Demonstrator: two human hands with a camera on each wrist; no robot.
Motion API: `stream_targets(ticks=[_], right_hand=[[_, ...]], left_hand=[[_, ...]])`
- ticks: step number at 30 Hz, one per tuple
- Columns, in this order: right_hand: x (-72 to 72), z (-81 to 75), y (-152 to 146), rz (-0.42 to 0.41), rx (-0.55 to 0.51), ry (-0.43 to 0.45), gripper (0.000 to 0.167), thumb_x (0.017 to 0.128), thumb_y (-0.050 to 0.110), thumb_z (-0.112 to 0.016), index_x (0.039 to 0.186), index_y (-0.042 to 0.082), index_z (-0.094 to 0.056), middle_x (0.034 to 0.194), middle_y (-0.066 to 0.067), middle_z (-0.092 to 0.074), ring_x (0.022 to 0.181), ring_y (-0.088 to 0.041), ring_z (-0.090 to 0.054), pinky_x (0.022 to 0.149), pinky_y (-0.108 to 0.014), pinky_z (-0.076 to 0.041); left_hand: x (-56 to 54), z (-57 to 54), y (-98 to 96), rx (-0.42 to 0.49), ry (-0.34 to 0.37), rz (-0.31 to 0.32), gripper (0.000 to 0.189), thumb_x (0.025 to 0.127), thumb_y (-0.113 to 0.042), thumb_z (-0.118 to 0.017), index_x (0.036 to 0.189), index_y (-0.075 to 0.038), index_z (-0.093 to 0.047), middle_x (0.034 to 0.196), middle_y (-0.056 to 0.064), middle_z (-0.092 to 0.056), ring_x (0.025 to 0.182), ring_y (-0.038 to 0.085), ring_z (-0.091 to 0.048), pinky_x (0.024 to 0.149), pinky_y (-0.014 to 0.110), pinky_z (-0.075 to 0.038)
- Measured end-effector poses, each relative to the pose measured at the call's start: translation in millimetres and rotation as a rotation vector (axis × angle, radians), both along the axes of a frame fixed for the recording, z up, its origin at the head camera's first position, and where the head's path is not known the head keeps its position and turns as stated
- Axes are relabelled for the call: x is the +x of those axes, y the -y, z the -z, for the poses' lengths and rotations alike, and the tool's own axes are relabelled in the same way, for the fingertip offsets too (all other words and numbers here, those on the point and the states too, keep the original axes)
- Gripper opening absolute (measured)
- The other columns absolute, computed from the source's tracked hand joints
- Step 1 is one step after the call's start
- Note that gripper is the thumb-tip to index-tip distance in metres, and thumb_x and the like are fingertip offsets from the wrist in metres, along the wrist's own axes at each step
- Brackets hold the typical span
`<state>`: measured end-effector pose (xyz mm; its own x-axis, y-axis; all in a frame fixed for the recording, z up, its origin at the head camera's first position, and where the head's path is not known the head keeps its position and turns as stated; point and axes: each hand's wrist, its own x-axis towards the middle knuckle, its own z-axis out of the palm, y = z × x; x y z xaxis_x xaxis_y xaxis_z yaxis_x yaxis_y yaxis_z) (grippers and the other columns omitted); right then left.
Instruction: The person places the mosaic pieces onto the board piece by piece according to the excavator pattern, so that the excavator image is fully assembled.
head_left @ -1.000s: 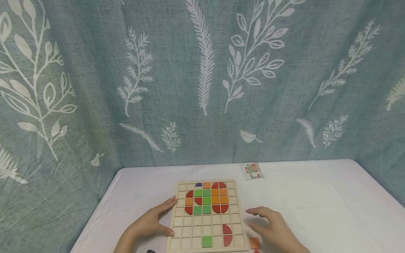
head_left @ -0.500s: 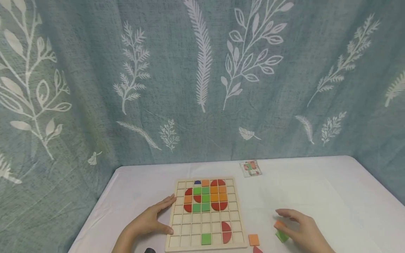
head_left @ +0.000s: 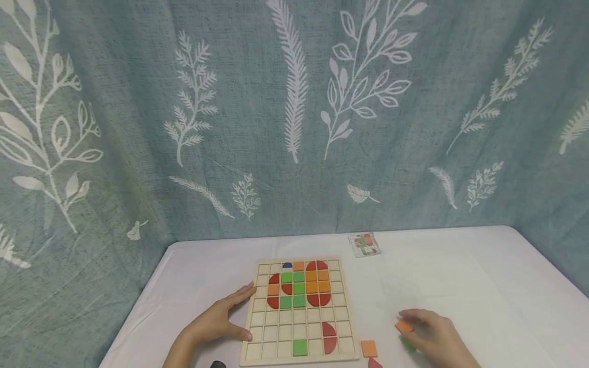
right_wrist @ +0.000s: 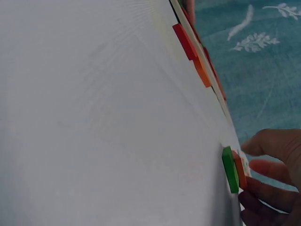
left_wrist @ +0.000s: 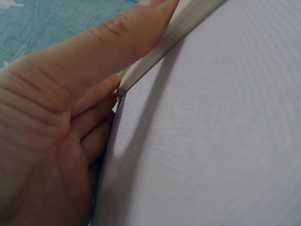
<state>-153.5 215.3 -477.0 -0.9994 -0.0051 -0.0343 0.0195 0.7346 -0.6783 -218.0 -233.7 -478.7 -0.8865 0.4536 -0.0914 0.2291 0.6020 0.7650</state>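
A wooden grid board (head_left: pixel 285 319) lies on the table, with red, orange, green and blue tiles set in some of its squares. My left hand (head_left: pixel 216 319) rests at its left edge, fingers and thumb spread along the side; the left wrist view shows the thumb (left_wrist: pixel 108 47) against the edge. To the right of the board, my right hand (head_left: pixel 434 332) pinches an orange square tile (head_left: pixel 404 326) between thumb and fingers. Just under it, a green tile (head_left: pixel 407 343) is partly hidden by that hand. The right wrist view shows the orange tile (right_wrist: pixel 240 170) beside the green one (right_wrist: pixel 230 169).
An orange square tile (head_left: pixel 369 348) and a red piece (head_left: pixel 375 363) lie by the board's lower right corner. A small pattern card (head_left: pixel 365 245) lies near the table's back edge. A dark object (head_left: pixel 218 364) shows at the bottom, and a curtain (head_left: pixel 276 128) hangs behind.
My right hand has moved right, away from the board's edge, to the orange and green tiles. The orange tile has since shifted slightly left over the green one. My left hand stays put.
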Motion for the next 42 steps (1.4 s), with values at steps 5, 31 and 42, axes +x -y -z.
stream_targets(ticks=[5,31,42], right_hand=[[-1.0,2.0,5,-0.001,0.028,-0.027,0.032,0.072,0.020,-0.077,0.101,0.009,-0.068,0.103,-0.002,-0.068,0.101,-0.025,-0.061,0.085,-0.044,-0.051],[-15.3,-10.3,37,-0.313,-0.040,-0.294,0.028,0.075,0.010,-0.073,0.103,0.012,-0.068,0.100,0.005,-0.069,0.087,-0.003,-0.060,0.075,-0.025,-0.053],[-20.8,-3.6,97,-0.588,-0.174,-0.387,0.019,0.080,0.010,-0.070,0.099,0.008,-0.069,0.095,0.001,-0.070,0.084,-0.002,-0.060,0.075,-0.023,-0.054]], left_hand=[[1.2,-1.4,-0.8,-0.003,-0.001,0.001,0.100,0.056,-0.037,-0.084,0.141,-0.009,-0.039,0.150,0.013,-0.027,0.137,0.040,-0.018,0.107,0.061,-0.018],[2.5,-4.5,-3.8,0.017,0.016,0.002,0.099,0.056,-0.032,-0.085,0.140,-0.007,-0.039,0.150,0.015,-0.025,0.137,0.042,-0.016,0.108,0.060,-0.014],[3.6,-6.0,-3.1,0.020,0.014,-0.008,0.100,0.055,-0.032,-0.085,0.140,-0.007,-0.039,0.150,0.015,-0.025,0.137,0.041,-0.016,0.108,0.060,-0.014]])
